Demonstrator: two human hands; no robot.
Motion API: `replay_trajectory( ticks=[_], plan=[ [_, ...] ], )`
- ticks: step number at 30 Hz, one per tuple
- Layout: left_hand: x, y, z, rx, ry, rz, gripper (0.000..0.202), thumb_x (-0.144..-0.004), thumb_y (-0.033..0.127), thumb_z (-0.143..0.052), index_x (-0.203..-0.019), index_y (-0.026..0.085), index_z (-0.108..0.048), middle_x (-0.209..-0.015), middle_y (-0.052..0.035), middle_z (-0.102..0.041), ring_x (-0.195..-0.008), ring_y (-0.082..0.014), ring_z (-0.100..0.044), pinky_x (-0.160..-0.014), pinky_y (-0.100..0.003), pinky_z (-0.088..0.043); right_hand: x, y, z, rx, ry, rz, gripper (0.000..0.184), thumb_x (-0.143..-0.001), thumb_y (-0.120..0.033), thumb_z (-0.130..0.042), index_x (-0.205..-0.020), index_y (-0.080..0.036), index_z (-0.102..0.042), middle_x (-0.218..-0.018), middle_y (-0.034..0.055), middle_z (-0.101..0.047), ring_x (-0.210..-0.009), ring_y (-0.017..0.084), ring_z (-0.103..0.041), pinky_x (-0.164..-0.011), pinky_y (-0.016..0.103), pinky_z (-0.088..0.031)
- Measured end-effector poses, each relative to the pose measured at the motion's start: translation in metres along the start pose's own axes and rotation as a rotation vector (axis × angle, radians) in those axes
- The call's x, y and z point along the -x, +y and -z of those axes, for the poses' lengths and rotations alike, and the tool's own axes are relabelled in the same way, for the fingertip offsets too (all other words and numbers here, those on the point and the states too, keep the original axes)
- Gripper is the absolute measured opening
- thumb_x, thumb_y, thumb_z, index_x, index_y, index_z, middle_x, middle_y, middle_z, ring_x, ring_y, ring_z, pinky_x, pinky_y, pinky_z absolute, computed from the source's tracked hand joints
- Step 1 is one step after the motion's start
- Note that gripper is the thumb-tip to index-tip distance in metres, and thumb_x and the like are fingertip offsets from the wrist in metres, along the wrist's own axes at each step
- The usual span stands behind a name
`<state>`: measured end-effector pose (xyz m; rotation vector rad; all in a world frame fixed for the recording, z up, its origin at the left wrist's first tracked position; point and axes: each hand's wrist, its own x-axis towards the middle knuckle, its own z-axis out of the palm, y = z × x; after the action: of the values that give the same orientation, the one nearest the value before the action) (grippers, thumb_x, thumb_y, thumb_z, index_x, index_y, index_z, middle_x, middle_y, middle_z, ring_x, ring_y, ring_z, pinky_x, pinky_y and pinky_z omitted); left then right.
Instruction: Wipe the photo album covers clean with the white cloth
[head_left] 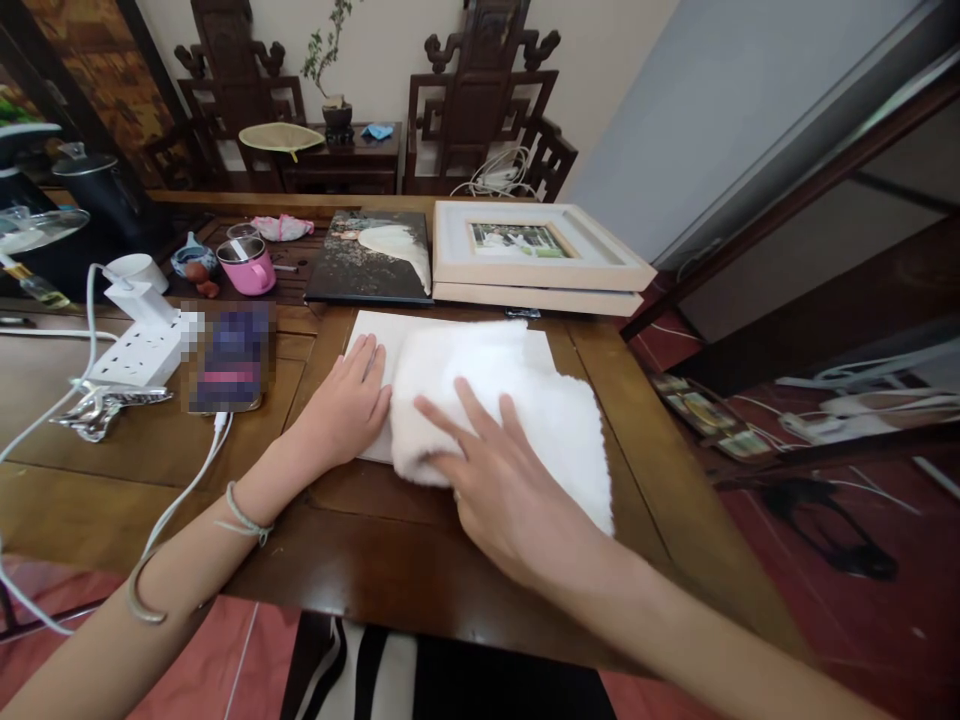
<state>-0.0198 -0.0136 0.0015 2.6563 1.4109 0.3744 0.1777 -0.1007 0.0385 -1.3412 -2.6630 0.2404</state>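
Frames [536,262] lie beyond the white board [373,332]; cloth [559,410] sits under my right hand [510,495], fingers spread; left hand [349,402] flat

The white cloth [570,430] is properly fluffy, all soft matt pile with a fuzzy edge, while the white panel [379,335] looks smooth and pretty flat-finish. The table [405,570] is wood with a glossy, varnish-type sheen. Power strip [142,350] is smooth plastic, the crumpled foil [105,405] is shiny and wrinkly, and the pink mug [251,272] has a metal-looking inside. Top picture frame [510,272] seems matt and smooth, and the carved chair [487,70] is dark wood.
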Motion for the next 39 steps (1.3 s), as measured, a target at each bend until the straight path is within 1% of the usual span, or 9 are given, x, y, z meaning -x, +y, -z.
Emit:
replay_trajectory(
  ticks=[4, 7, 16, 19, 22, 26, 31, 35, 39],
  plan=[
    [0.003, 0.004, 0.006, -0.008, -0.023, 0.001, 0.053, -0.097, 0.023, -0.027, -0.141, -0.003, -0.035, -0.153, -0.0306, -0.032, -0.148, -0.0358, -0.022, -0.116, -0.057, -0.029, 0.038, -0.013, 0.008, -0.111, -0.042, 0.129, 0.038, -0.065, 0.003, -0.043, -0.083, -0.017, -0.070, -0.155, 0.0090, -0.038, -0.144, 0.047, -0.017, -0.105, 0.080, -0.024],
    [0.004, 0.004, 0.007, -0.014, -0.025, 0.004, 0.053, -0.097, 0.023, -0.027, -0.142, -0.003, -0.035, -0.153, -0.0308, -0.031, -0.148, -0.0360, -0.022, -0.115, -0.057, -0.029, 0.041, -0.002, 0.012, -0.130, -0.028, 0.140, 0.046, -0.062, 0.005, -0.039, -0.086, -0.018, -0.071, -0.152, 0.0045, -0.044, -0.145, 0.041, -0.021, -0.108, 0.074, -0.028],
    [0.005, 0.000, 0.009, 0.026, -0.042, 0.044, 0.055, -0.098, 0.027, -0.029, -0.143, -0.004, -0.034, -0.155, -0.0285, -0.028, -0.148, -0.0347, -0.020, -0.118, -0.053, -0.025, -0.041, 0.066, 0.006, 0.005, 0.102, -0.187, 0.052, -0.075, 0.001, -0.038, -0.118, -0.014, -0.065, -0.149, 0.0128, -0.048, -0.145, 0.040, -0.024, -0.110, 0.071, -0.027],
    [-0.001, 0.000, 0.011, 0.155, -0.031, 0.109, 0.056, -0.096, 0.028, -0.033, -0.143, -0.002, -0.036, -0.156, -0.0260, -0.030, -0.148, -0.0331, -0.021, -0.119, -0.052, -0.023, -0.067, 0.062, 0.005, 0.031, 0.096, -0.250, 0.055, -0.077, 0.001, -0.038, -0.124, -0.013, -0.062, -0.144, 0.0145, -0.053, -0.143, 0.043, -0.028, -0.105, 0.074, -0.030],
    [-0.010, -0.002, 0.010, 0.420, 0.112, 0.242, 0.053, -0.098, 0.033, -0.031, -0.144, 0.009, -0.038, -0.153, -0.0177, -0.040, -0.143, -0.0279, -0.036, -0.118, -0.048, -0.028, -0.075, 0.042, 0.003, 0.066, 0.063, -0.198, 0.056, -0.075, 0.001, -0.042, -0.123, -0.017, -0.065, -0.151, 0.0112, -0.045, -0.143, 0.047, -0.025, -0.103, 0.079, -0.026],
    [-0.020, -0.006, 0.004, 0.716, 0.394, 0.392, 0.046, -0.100, 0.037, -0.026, -0.136, 0.016, -0.046, -0.145, -0.0116, -0.051, -0.134, -0.0219, -0.049, -0.112, -0.039, -0.039, -0.055, 0.012, 0.002, 0.030, -0.057, 0.067, 0.053, -0.073, 0.002, -0.046, -0.114, -0.020, -0.071, -0.154, 0.0067, -0.040, -0.146, 0.044, -0.019, -0.110, 0.077, -0.017],
    [-0.022, -0.007, 0.000, 0.764, 0.417, 0.395, 0.044, -0.101, 0.038, -0.024, -0.130, 0.016, -0.050, -0.141, -0.0117, -0.055, -0.132, -0.0204, -0.051, -0.112, -0.037, -0.040, -0.002, -0.001, 0.012, -0.138, -0.131, 0.340, 0.044, -0.064, -0.001, -0.051, -0.095, -0.022, -0.075, -0.149, 0.0029, -0.048, -0.145, 0.041, -0.022, -0.113, 0.073, -0.017],
    [-0.016, -0.006, 0.004, 0.654, 0.346, 0.375, 0.046, -0.096, 0.029, -0.035, -0.138, 0.012, -0.042, -0.147, -0.0150, -0.049, -0.137, -0.0230, -0.046, -0.114, -0.042, -0.038, 0.021, 0.019, 0.018, -0.157, -0.028, 0.280, 0.052, -0.061, 0.004, -0.042, -0.092, -0.022, -0.073, -0.146, -0.0004, -0.052, -0.145, 0.030, -0.029, -0.117, 0.062, -0.024],
    [-0.007, -0.008, 0.004, 0.398, 0.212, 0.283, 0.049, -0.088, 0.024, -0.044, -0.135, 0.012, -0.048, -0.146, -0.0160, -0.050, -0.141, -0.0294, -0.039, -0.117, -0.052, -0.032, 0.006, 0.053, 0.011, -0.103, 0.128, 0.097, 0.050, -0.064, 0.004, -0.040, -0.094, -0.022, -0.071, -0.145, 0.0043, -0.053, -0.143, 0.029, -0.033, -0.115, 0.059, -0.030]
  ],
)
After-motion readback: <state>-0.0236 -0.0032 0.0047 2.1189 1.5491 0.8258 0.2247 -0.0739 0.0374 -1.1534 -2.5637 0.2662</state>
